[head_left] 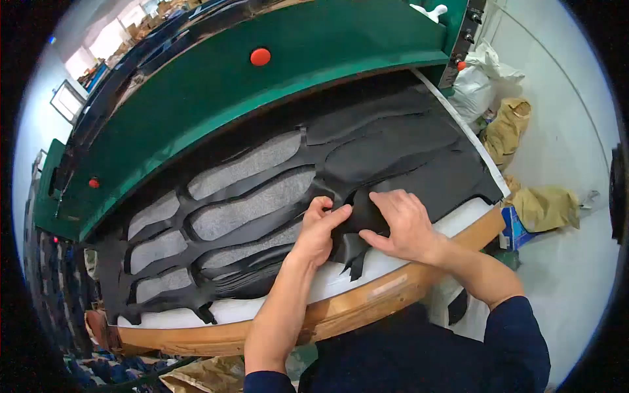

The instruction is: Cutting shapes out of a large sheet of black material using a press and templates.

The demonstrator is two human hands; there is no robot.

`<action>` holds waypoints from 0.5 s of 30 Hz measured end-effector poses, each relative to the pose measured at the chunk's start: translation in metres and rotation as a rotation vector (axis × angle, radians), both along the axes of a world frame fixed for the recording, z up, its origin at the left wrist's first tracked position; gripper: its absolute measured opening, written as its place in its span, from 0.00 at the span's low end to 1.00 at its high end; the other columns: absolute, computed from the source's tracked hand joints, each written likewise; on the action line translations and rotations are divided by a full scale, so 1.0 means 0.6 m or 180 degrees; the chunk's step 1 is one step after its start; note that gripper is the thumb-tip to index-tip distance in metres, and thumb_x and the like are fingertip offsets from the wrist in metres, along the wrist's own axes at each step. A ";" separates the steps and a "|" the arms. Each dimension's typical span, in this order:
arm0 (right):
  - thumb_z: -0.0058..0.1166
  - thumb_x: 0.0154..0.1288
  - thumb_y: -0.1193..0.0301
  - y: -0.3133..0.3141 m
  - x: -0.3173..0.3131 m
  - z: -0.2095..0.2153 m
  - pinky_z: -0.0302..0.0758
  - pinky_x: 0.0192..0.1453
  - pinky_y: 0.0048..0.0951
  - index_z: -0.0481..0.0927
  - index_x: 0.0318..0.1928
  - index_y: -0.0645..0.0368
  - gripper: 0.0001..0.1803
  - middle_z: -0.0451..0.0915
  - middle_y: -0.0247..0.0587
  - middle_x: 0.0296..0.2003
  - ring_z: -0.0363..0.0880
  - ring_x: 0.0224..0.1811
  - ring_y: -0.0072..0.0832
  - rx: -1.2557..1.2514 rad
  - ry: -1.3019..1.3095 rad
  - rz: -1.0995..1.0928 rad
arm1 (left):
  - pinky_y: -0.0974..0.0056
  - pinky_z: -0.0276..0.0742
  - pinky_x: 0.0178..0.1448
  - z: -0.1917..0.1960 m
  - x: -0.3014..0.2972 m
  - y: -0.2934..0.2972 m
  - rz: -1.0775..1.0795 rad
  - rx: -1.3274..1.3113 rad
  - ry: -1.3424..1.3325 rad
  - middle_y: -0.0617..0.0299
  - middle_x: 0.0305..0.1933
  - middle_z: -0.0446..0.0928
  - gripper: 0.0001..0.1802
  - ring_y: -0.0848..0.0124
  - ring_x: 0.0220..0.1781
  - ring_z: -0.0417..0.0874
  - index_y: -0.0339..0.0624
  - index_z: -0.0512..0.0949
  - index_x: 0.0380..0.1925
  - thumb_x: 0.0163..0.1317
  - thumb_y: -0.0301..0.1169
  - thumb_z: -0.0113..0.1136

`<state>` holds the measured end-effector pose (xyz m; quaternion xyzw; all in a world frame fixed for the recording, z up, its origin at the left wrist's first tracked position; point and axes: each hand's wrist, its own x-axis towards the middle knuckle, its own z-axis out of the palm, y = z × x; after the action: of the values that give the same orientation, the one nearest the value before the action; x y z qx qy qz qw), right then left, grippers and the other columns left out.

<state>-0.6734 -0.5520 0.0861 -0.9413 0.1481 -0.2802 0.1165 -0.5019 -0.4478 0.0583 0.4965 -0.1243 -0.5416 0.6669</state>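
Note:
Both my hands work over a stack of thin black sheets (pixel 249 186), which has long curved openings cut through it. At the near edge, right of the middle, a black cut piece (pixel 367 209) is lifted and bent between them. My left hand (pixel 320 226) is closed on its left side, thumb pointing right and fingers curled. My right hand (pixel 404 224) pinches its right side, fingers on top and thumb lower down. Part of the piece is hidden by the hands. A narrow black scrap (pixel 356 267) hangs just below, over the white board.
A white board (pixel 173 319) with a wooden front edge (pixel 367 304) lies under the stack. Beyond it stands a green machine beam (pixel 196 111) with red buttons (pixel 260 57). Tan sacks (pixel 547 206) and a white bag (pixel 472 88) sit against the right wall.

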 end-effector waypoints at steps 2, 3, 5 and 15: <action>0.70 0.46 0.61 0.008 0.007 0.011 0.72 0.47 0.43 0.72 0.54 0.68 0.36 0.78 0.51 0.42 0.76 0.45 0.46 -0.0026 0.0258 -0.0038 | 0.65 0.73 0.53 -0.015 0.005 0.002 -0.0090 -0.0279 0.0084 0.56 0.40 0.80 0.22 0.70 0.43 0.80 0.42 0.64 0.45 0.58 0.27 0.68; 0.70 0.46 0.61 0.011 0.010 0.008 0.72 0.48 0.43 0.72 0.54 0.68 0.37 0.78 0.51 0.43 0.76 0.46 0.47 -0.0023 0.0367 -0.0111 | 0.64 0.74 0.54 -0.019 0.005 0.001 -0.0068 -0.0379 0.0205 0.54 0.42 0.80 0.22 0.69 0.43 0.82 0.43 0.64 0.46 0.59 0.27 0.68; 0.70 0.45 0.61 0.014 0.017 0.007 0.72 0.49 0.43 0.72 0.54 0.68 0.37 0.78 0.52 0.44 0.76 0.48 0.47 -0.0003 0.0491 -0.0247 | 0.61 0.75 0.56 -0.019 0.004 0.005 0.0008 -0.0547 0.0482 0.49 0.45 0.81 0.21 0.66 0.45 0.82 0.44 0.63 0.46 0.61 0.26 0.66; 0.69 0.45 0.68 0.005 0.048 -0.020 0.76 0.47 0.43 0.74 0.47 0.63 0.28 0.79 0.50 0.43 0.78 0.47 0.48 -0.0143 0.1075 -0.0908 | 0.63 0.73 0.54 -0.044 0.011 0.003 -0.0104 -0.0739 0.0564 0.58 0.42 0.78 0.16 0.68 0.46 0.79 0.45 0.68 0.47 0.62 0.23 0.60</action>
<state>-0.6449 -0.5493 0.0743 -0.9467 0.2908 -0.1354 0.0282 -0.4955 -0.4459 0.0317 0.3642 -0.1349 -0.5761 0.7192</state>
